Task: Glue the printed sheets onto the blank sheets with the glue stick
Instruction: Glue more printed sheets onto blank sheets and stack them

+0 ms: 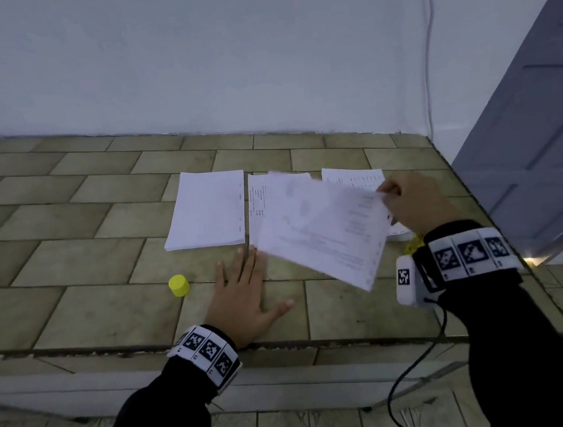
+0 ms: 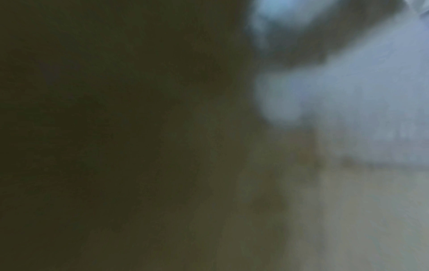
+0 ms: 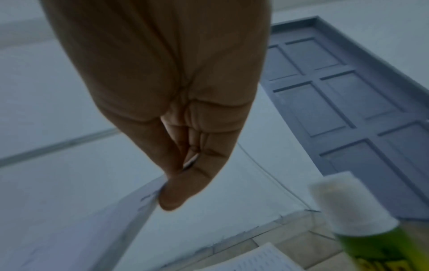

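White paper made up the whole of the work: a printed sheet (image 1: pixel 322 226) was lifted clear of the tiled counter (image 1: pixel 79 239), tilted and blurred, held by its far right corner. The right hand (image 1: pixel 413 200) pinched that corner between thumb and curled fingers (image 3: pixel 176 192); the wrist view confirmed the paper edge caught at the fingertips. The left hand (image 1: pixel 243 296) lay flat on the counter, fingers straight and spread, holding nothing, its fingertips just short of the sheets. The left wrist view was too dark and blurred to add anything.

Under the lifted sheet lay a middle stack (image 1: pixel 259 212) showing print; a blank stack (image 1: pixel 208 217) sat just left of it and a printed stack (image 1: pixel 355 177) to the right, beyond the hand. The uncapped glue stick (image 3: pixel 362 225) stood close beside the right wrist, largely hidden in the head view. Its yellow cap (image 1: pixel 179 285) rested near the left hand, apart from it.

In my judgement the step in hand was the laying of the printed sheet onto a backing sheet. A single corner grip left the sheet free to sag and swing. The flat left hand would best steady the lower sheet, one edge being aligned first and the rest smoothed down outward. Whether glue had been applied could not be determined.
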Motion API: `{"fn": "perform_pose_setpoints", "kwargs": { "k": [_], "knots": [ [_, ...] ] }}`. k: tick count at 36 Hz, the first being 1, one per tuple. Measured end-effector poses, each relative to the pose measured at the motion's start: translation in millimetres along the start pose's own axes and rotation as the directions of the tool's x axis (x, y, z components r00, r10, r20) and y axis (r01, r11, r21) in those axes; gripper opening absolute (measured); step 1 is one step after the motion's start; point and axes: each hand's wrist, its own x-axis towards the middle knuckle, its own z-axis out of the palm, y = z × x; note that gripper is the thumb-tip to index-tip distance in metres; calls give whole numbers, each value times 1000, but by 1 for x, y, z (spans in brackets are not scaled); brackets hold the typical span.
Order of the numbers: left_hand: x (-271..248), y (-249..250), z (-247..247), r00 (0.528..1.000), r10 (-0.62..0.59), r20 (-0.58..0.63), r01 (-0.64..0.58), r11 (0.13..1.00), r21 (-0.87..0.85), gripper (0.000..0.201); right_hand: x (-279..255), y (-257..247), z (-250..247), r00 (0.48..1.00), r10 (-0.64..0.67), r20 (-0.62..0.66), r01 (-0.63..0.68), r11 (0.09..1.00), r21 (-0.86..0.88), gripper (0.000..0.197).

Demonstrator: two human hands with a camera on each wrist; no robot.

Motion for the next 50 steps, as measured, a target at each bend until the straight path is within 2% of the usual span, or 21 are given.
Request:
{"fn": "perform_pose_setpoints", "kwargs": {
  "k": [3,5,9,13,18,24,34,41,44,47,50],
  "knots": [
    [0,0,1,1000,-2,-1,2,1000,-11,120,9,-3,3,993,48,-107,-30,987,158,12],
    [1,1,1,1000,-4,1,4,1000,-13,120,14,-5,16,988,81,-129,-45,964,261,15],
    [0,1,-1,1000,-3,8,3,1000,11,122,26,-8,57,990,141,-4,-130,926,355,13],
    [0,0,-1,1000,-8,1,8,1000,15,118,33,-9,96,990,118,79,-134,961,241,17],
    [1,0,-3,1000,-17,10,17,999,34,118,39,-14,117,992,76,101,-89,988,127,25],
    [0,-1,-2,1000,-18,11,18,1000,12,118,52,-22,124,993,75,90,-81,995,59,28],
    [0,-2,1,1000,-20,-17,20,1000,-5,113,55,-22,134,984,146,106,-144,989,-21,29],
    [0,-2,-1,1000,-28,7,28,1000,8,111,51,-27,136,966,163,200,-117,968,-223,28],
    [0,-1,-2,1000,-30,5,30,1000,5,112,46,-28,133,966,167,199,-108,954,-278,29],
    [-1,-2,-2,1000,-23,-1,23,1000,-18,114,38,-30,123,983,123,139,-86,965,-246,30],
    [-1,-5,-2,999,11,-44,-14,996,-85,108,23,-35,103,999,33,17,-32,997,-74,28]
  ]
}}
